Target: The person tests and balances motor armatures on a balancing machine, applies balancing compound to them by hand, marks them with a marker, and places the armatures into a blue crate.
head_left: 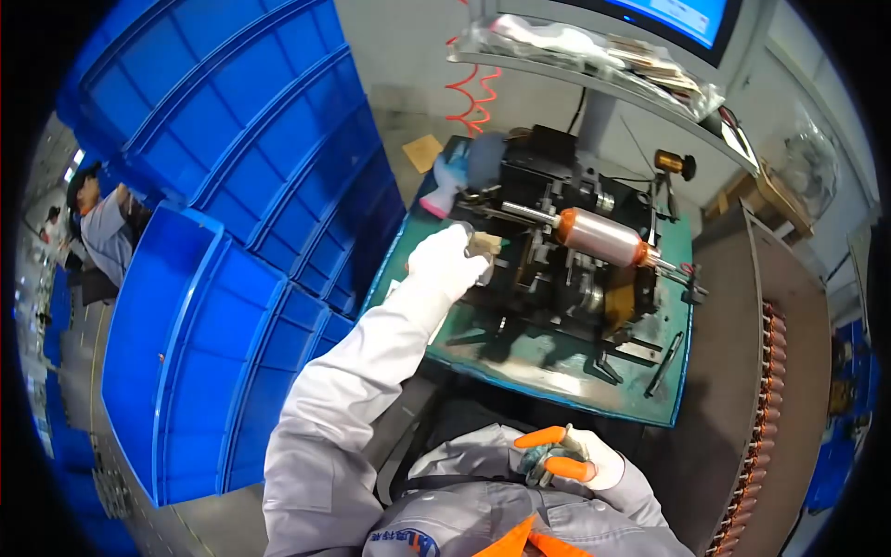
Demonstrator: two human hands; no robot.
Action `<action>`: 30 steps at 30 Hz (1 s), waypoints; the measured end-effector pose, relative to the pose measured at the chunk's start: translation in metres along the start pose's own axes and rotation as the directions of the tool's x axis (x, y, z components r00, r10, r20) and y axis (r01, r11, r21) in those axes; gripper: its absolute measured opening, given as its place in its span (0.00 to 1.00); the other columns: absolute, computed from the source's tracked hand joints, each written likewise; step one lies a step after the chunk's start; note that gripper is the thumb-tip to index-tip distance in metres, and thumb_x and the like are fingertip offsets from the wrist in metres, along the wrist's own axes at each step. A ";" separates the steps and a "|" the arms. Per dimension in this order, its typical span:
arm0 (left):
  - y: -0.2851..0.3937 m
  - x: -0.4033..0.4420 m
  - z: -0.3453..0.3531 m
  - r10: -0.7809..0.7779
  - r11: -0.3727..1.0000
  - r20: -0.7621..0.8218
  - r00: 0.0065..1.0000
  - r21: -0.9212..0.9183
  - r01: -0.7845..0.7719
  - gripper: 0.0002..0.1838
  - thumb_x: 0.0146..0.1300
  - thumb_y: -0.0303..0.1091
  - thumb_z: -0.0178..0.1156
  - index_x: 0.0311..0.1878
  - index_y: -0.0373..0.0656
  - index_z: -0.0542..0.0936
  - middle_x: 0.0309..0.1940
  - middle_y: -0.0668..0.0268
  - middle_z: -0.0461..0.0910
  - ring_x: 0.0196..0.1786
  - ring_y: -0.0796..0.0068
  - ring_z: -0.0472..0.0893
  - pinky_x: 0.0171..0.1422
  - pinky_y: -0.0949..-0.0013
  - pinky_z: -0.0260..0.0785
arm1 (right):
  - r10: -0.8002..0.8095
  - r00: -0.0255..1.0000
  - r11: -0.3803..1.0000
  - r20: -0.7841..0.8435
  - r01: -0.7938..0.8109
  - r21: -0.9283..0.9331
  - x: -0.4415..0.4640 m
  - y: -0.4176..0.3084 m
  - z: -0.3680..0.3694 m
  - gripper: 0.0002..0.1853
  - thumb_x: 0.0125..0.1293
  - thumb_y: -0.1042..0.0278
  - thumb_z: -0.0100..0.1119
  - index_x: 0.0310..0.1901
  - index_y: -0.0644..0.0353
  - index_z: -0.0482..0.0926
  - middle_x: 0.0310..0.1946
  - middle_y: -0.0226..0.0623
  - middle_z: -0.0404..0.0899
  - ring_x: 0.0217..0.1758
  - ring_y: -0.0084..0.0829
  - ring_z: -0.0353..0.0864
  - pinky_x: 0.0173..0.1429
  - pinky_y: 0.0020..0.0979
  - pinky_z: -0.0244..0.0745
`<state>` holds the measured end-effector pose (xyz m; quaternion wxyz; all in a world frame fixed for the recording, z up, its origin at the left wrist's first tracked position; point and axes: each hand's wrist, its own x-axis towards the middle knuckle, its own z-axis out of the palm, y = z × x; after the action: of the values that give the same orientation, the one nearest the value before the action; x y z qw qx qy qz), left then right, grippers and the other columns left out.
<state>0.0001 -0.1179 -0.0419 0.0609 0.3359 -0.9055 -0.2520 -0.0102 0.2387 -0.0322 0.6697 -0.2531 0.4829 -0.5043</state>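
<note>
My left hand [441, 265], in a white glove, reaches to the left side of a dark bench machine [566, 278]. Its fingers are curled around something beige, too hidden to name. Across the top of the machine lies a motor armature [601, 237], with a bright shaft, a shiny winding body and orange ends; neither hand touches it. Close to my body is my right hand [594, 459], gloved in white with orange finger covers. Its bent fingers close around a grey-green, crumpled-looking thing [534, 461] that I cannot make out.
Blue plastic bins [232, 121] are stacked high on the left. A black pen-like tool [664, 364] lies on the green bench top [520, 362]. At right, a rack [798, 371] holds several armatures. A shelf [594, 70] and monitor [682, 17] overhang the machine. A person [104, 227] stands far left.
</note>
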 end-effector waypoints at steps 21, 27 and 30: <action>0.100 -0.200 -0.009 0.317 0.009 0.010 0.948 -1.000 0.008 0.62 0.62 0.84 0.40 0.84 0.49 0.32 0.83 0.41 0.40 0.84 0.46 0.47 0.85 0.48 0.33 | -0.837 0.539 0.237 0.092 0.509 -0.828 0.038 -0.087 0.009 0.14 0.59 0.61 0.75 0.47 0.50 0.88 0.35 0.37 0.82 0.35 0.40 0.85 0.38 0.34 0.79; 0.079 -0.169 -0.025 0.047 -0.692 -0.236 0.971 -0.709 -0.138 0.46 0.73 0.73 0.34 0.83 0.49 0.50 0.83 0.48 0.47 0.84 0.51 0.47 0.84 0.36 0.36 | -0.956 0.281 0.236 -0.088 0.554 -0.798 0.000 -0.077 0.008 0.16 0.53 0.73 0.74 0.46 0.54 0.89 0.34 0.37 0.83 0.33 0.36 0.84 0.36 0.31 0.79; 0.059 -0.171 -0.017 -0.045 -0.254 -0.289 0.956 -0.923 -0.291 0.31 0.74 0.39 0.46 0.77 0.40 0.59 0.74 0.50 0.63 0.78 0.58 0.63 0.78 0.44 0.59 | -0.946 0.219 0.324 -0.239 0.670 -0.668 -0.019 -0.094 0.003 0.10 0.55 0.78 0.74 0.40 0.59 0.88 0.30 0.38 0.82 0.32 0.29 0.81 0.33 0.29 0.77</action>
<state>0.1019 0.0224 0.0119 0.4229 0.0884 -0.3748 -0.8203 -0.0482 0.2216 0.0547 0.0219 -0.4364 0.5476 -0.7136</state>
